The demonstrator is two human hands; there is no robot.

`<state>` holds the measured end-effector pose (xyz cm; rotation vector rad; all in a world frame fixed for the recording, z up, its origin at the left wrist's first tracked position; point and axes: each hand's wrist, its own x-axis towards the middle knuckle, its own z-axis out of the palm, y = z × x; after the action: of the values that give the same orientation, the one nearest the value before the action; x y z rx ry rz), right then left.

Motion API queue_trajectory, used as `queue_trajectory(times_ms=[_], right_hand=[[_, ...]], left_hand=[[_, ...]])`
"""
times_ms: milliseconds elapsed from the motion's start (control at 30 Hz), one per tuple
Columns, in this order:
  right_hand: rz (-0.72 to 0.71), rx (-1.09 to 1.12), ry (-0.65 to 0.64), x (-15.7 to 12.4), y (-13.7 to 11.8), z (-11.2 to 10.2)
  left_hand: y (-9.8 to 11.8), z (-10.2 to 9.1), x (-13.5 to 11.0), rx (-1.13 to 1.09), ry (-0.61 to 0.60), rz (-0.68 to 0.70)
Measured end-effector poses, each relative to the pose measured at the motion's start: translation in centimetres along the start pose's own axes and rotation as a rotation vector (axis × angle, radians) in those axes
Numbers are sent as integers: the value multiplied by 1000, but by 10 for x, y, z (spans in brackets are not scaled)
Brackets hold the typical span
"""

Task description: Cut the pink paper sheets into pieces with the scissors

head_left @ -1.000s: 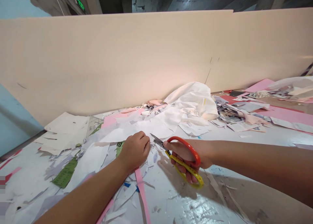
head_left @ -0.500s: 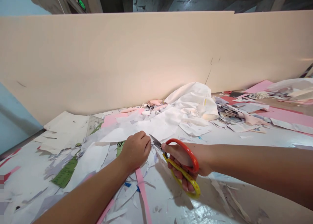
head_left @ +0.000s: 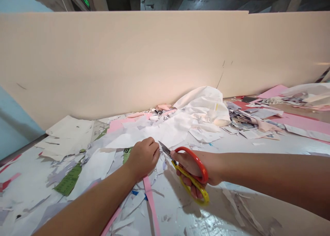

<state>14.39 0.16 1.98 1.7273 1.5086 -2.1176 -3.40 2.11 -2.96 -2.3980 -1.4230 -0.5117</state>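
My right hand [head_left: 197, 167] grips a pair of scissors [head_left: 190, 169] with one orange and one yellow handle loop; the short metal blades point left towards my left hand. My left hand [head_left: 143, 157] is closed in a fist, pinching a small piece of white paper [head_left: 160, 164] right at the blade tips. A long pink paper strip [head_left: 151, 203] runs from under the left hand towards me. Both hands rest low over the white, glossy table top [head_left: 206, 222].
Cut paper scraps cover the table: white sheets [head_left: 69, 134] at the left, a green printed piece [head_left: 68, 182], a crumpled white heap [head_left: 203, 108] at the back, pink sheets [head_left: 301, 120] and printed clippings at the right. A tall beige board [head_left: 129, 64] stands behind.
The right hand with the scissors has slid slightly left and closer to the left fist. The left hand has stayed almost in place.
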Motion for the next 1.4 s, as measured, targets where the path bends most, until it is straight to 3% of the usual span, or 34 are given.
queue_trajectory(times_ms=[367, 700, 933, 1400], right_hand=[[-68, 118, 92, 10, 11, 5], [-38, 174, -206, 8, 6, -6], [31, 159, -179, 6, -3, -8], [3, 128, -112, 20, -19, -4]], left_hand=[[-1, 2, 0, -34, -39, -22], [-2, 1, 1, -109, -60, -96], [-1, 1, 1, -130, -42, -137], [-3, 0, 1, -173, -44, -78]])
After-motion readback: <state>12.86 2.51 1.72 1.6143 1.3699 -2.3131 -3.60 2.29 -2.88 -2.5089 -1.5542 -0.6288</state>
